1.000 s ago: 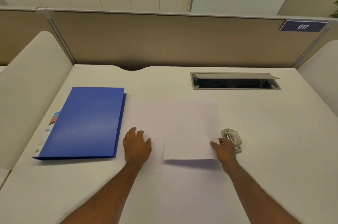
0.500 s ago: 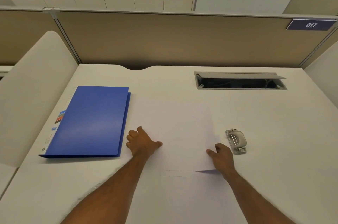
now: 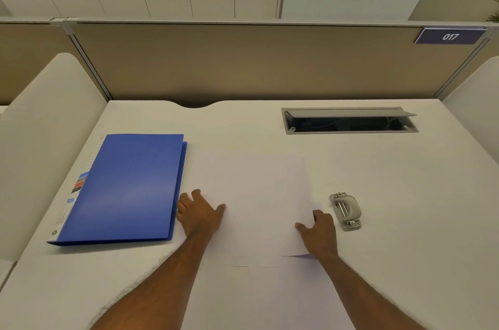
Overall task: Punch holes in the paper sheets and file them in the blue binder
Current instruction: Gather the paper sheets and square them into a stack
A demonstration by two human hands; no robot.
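Some paper sheets (image 3: 256, 194) lie lengthwise, pointing toward the partition (image 3: 243, 65)

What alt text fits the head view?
Two bare hands steady a white paper sheet on a white desk: left hand flat at its left edge, right hand pinching its lifted near-right corner. Closed blue binder lies left, metal hole punch right.

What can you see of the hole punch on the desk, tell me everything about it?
The hole punch is small and grey, metal by its look, with a rounded lever on top and shiny fittings at both ends. It lies flat on the white desk, long side running away from the viewer. It sits right of the paper sheets, no paper in it. The right hand is close but apart; only the desk touches it.
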